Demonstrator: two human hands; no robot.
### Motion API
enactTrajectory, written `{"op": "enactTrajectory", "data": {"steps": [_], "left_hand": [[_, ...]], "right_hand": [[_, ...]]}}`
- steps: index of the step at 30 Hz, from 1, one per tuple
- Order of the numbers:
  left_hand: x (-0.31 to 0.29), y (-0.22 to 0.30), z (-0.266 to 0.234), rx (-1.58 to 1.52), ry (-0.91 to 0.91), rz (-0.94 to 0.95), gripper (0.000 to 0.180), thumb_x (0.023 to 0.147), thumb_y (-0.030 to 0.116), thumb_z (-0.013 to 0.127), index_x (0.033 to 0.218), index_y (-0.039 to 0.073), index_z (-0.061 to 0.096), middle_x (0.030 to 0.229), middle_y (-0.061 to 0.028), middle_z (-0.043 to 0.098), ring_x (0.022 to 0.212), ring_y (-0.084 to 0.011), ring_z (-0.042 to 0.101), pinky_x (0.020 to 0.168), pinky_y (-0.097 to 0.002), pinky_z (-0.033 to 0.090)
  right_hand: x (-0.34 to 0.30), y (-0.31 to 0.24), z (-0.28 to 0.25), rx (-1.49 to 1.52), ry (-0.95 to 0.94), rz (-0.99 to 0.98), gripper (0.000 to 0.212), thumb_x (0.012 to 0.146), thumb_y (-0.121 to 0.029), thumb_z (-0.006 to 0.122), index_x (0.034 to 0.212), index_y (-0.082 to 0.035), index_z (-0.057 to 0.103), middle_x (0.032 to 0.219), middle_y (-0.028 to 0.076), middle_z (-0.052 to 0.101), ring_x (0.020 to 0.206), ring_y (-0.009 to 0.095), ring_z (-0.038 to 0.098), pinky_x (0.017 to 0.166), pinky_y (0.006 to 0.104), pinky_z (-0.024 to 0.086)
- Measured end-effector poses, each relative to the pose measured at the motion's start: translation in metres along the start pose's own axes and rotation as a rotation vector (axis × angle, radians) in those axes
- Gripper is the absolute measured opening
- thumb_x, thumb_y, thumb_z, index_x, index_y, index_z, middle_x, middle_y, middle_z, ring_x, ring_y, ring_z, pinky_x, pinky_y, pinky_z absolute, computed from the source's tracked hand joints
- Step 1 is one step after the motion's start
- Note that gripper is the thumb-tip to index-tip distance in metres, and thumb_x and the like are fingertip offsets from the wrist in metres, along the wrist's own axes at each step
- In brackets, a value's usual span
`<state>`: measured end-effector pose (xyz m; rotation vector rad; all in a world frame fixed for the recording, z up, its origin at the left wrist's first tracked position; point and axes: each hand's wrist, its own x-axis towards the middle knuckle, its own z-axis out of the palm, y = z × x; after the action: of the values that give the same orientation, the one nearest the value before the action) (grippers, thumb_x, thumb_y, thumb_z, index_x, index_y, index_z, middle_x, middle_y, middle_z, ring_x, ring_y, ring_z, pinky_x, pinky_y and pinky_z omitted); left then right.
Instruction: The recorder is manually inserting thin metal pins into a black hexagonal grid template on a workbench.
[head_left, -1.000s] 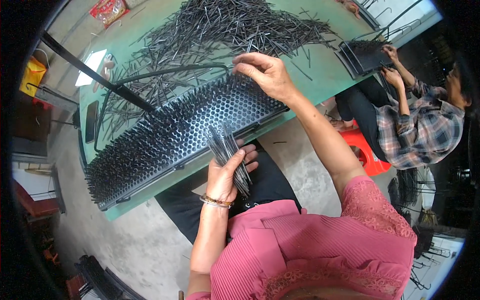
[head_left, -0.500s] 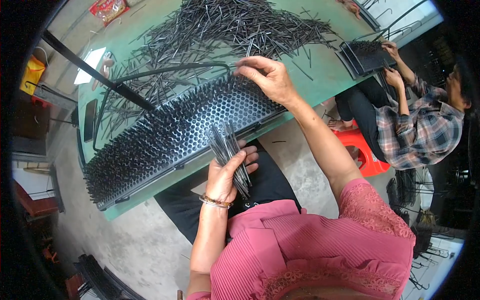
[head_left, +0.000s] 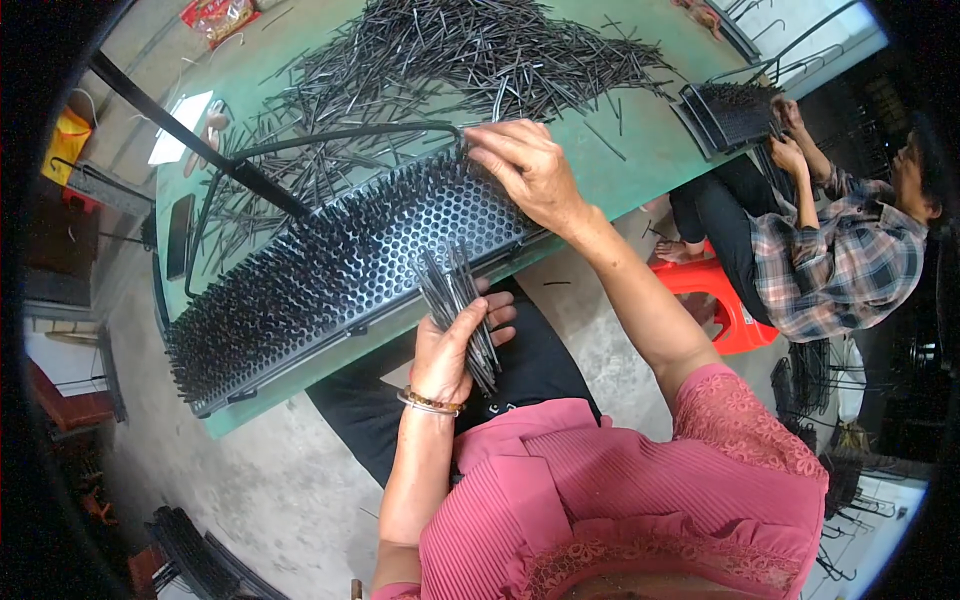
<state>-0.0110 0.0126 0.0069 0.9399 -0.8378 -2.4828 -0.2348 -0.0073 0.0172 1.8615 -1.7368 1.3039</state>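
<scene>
Black perforated tray (head_left: 330, 270), 1 on green table (head_left: 650, 150), left hand (head_left: 450, 345) clenching rod bundle (head_left: 455, 300), right hand (head_left: 525, 170) pinching 1 rod at tray edge

Free room and obstacles. The honeycomb tray (head_left: 340, 265) spans the frame's centre-left, its left half bristling with upright dark rods that block a low pass. Its right half shows open holes, reachable from above; the right hand (head_left: 530, 170) occupies its upper right corner. Above the tray, a black bent bar (head_left: 330, 140) and the loose rod heap (head_left: 470, 50) cover the green table (head_left: 650, 140); bare tabletop lies only at right of centre. The left hand (head_left: 450, 345) with its rod bundle (head_left: 455, 300) crowds the tray's near edge. At upper right, a second tray (head_left: 730, 112) and another person's hands (head_left: 790, 135) close that side.
</scene>
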Motion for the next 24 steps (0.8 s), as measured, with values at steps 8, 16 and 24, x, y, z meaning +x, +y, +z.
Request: {"op": "enactTrajectory", "data": {"steps": [8, 16, 24], "left_hand": [[-0.001, -0.002, -0.002, -0.008, -0.017, -0.014, 0.035, 0.086, 0.013, 0.059, 0.117, -0.001, 0.051, 0.105, -0.0187, 0.062, 0.088, -0.0226, 0.064, 0.071, -0.0335, 0.056], [0.003, 0.000, 0.000, -0.023, 0.008, 0.026, 0.037, 0.088, 0.014, 0.058, 0.120, -0.002, 0.049, 0.108, -0.0189, 0.061, 0.092, -0.0240, 0.063, 0.073, -0.0351, 0.055], [-0.003, 0.009, 0.011, 0.083, -0.110, 0.056, 0.032, 0.091, 0.013, 0.055, 0.118, -0.002, 0.049, 0.108, -0.0172, 0.062, 0.093, -0.0227, 0.063, 0.069, -0.0316, 0.056]], "right_hand": [[-0.005, -0.010, 0.000, -0.058, 0.006, 0.099, 0.019, 0.080, -0.010, 0.065, 0.097, -0.004, 0.067, 0.089, 0.007, 0.063, 0.085, 0.023, 0.057, 0.080, 0.0338, 0.041], [-0.009, -0.029, -0.009, 0.019, -0.002, 0.118, 0.016, 0.081, -0.009, 0.064, 0.095, -0.002, 0.067, 0.088, 0.010, 0.063, 0.080, 0.024, 0.060, 0.071, 0.0310, 0.046], [-0.020, -0.067, -0.030, 0.809, -0.626, 0.893, 0.021, 0.085, -0.016, 0.065, 0.093, 0.004, 0.065, 0.077, -0.001, 0.061, 0.071, 0.003, 0.052, 0.059, 0.0204, 0.044]]}}
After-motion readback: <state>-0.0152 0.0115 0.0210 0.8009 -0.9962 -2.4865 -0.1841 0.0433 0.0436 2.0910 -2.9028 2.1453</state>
